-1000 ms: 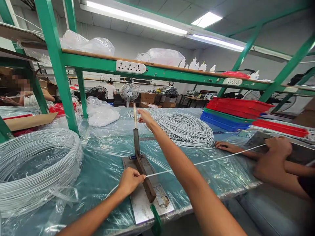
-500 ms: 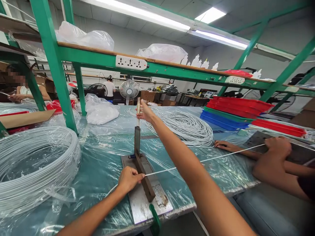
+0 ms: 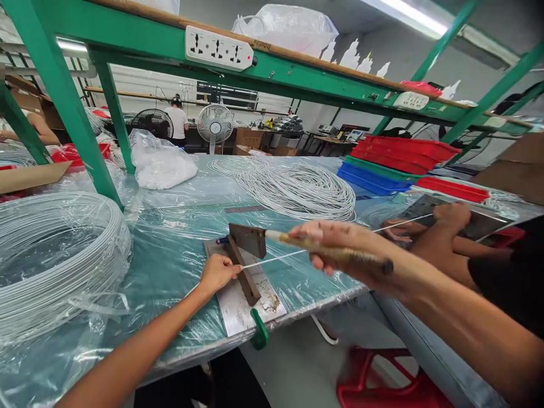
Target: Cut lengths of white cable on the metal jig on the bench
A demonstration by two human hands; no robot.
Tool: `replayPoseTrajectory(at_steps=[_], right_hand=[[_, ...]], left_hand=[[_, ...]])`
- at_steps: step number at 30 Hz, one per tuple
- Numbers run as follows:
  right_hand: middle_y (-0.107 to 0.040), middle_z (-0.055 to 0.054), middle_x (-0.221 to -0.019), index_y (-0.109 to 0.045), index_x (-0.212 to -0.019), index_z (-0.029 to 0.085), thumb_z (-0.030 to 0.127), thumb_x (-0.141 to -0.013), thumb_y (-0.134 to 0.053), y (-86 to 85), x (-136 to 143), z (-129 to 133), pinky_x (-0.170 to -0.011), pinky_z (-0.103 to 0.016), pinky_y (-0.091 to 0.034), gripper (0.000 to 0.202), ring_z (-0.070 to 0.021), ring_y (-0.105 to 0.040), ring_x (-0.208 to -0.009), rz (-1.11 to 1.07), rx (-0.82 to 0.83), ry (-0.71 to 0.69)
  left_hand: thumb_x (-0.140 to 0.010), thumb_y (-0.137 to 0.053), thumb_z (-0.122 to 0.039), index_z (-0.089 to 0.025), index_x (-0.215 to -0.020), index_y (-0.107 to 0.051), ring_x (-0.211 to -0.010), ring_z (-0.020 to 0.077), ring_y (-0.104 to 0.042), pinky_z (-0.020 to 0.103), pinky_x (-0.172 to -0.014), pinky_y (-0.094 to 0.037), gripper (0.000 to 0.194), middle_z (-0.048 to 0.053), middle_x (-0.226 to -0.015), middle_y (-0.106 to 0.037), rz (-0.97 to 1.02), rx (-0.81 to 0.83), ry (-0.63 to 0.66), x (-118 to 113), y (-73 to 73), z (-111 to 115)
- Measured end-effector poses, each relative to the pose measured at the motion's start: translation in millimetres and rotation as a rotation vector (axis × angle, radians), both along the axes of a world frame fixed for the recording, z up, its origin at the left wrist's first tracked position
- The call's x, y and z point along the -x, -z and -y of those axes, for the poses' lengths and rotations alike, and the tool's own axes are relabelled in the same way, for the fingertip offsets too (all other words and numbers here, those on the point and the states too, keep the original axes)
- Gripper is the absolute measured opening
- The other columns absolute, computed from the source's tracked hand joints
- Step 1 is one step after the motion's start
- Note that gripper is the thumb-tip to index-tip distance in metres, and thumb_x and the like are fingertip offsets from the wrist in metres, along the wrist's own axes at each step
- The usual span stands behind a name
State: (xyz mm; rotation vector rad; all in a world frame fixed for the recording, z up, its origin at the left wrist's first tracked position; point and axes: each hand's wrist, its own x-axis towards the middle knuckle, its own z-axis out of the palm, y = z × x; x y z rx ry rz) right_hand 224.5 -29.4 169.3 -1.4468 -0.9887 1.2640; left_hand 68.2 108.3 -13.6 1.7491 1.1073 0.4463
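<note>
My left hand (image 3: 217, 273) pinches a thin white cable (image 3: 274, 259) at the left side of a bench-mounted lever cutter. The cable crosses the cutter's dark bar (image 3: 247, 279) and runs right, behind my right arm, toward a co-worker's hand (image 3: 453, 216). My right hand (image 3: 325, 241) is wrapped round the cutter's worn handle (image 3: 361, 259), slightly blurred. The blade arm (image 3: 250, 240) is tilted low, a little above the cable at its near end. Under the bar lies a metal base plate (image 3: 233, 318).
A green clamp (image 3: 259, 328) grips the table edge. Large cable coils lie at left (image 3: 63, 283) and behind the cutter (image 3: 297, 190). Stacked red and blue trays (image 3: 399, 156) stand at back right. A red stool (image 3: 382, 377) is below; a green shelf (image 3: 297, 79) spans above.
My right hand has pulled the handle from upright down to the right, lowering the blade arm. My left hand keeps its pinch on the cable. The view has tipped downward.
</note>
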Motion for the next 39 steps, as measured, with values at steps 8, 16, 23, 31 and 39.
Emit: replayPoseTrajectory(at_steps=[8,16,23,31,39], right_hand=[[-0.057,-0.001,-0.075,-0.027,-0.140,0.021,0.022,-0.070,-0.059,45.7,29,56,-0.052,-0.023,-0.052,0.077,-0.0097,-0.055,-0.051,0.010,0.274,0.090],[-0.058,-0.010,-0.112,-0.041,-0.134,0.020,0.039,-0.081,-0.047,72.0,37,59,-0.080,-0.031,-0.049,0.056,-0.0228,-0.056,-0.098,0.501,0.044,0.002],[-0.050,-0.010,-0.128,-0.034,-0.139,0.021,0.049,-0.083,-0.045,121.3,43,76,-0.097,-0.042,-0.037,0.064,-0.0297,-0.041,-0.122,0.584,0.040,0.112],[-0.058,-0.003,-0.086,-0.040,-0.131,0.027,0.046,-0.077,-0.056,128.6,34,81,-0.052,-0.022,-0.046,0.060,-0.0119,-0.054,-0.057,0.187,0.108,0.091],[-0.055,-0.006,-0.080,-0.054,-0.092,0.018,0.046,-0.077,-0.056,-9.7,6,-19,-0.065,-0.023,-0.048,0.032,-0.0140,-0.055,-0.070,-0.370,-0.100,0.039]], left_hand=[[-0.063,-0.062,-0.041,-0.015,-0.046,-0.058,-0.041,0.0084,-0.033,0.024,-0.046,-0.019,0.032,-0.004,-0.039,-0.041,0.026,-0.004,-0.005,1,-1.8,1],[-0.064,-0.062,-0.041,-0.015,-0.046,-0.056,-0.043,0.0087,-0.034,0.024,-0.048,-0.020,0.032,-0.004,-0.040,-0.043,0.030,-0.001,0.001,1,0.1,1],[-0.064,-0.061,-0.039,-0.016,-0.044,-0.052,-0.042,0.0081,-0.029,0.025,-0.048,-0.017,0.032,-0.005,-0.038,-0.037,0.054,0.010,0.000,2,0.3,3],[-0.065,-0.054,-0.055,-0.014,-0.055,-0.057,-0.047,0.0088,-0.026,0.025,-0.050,-0.017,0.042,-0.005,-0.046,-0.032,0.180,0.094,0.107,22,-32.1,13],[-0.069,-0.058,-0.052,-0.015,-0.069,-0.062,-0.058,0.0093,-0.032,0.022,-0.056,-0.022,0.037,-0.002,-0.063,-0.046,0.282,0.208,0.248,69,-113.6,31]])
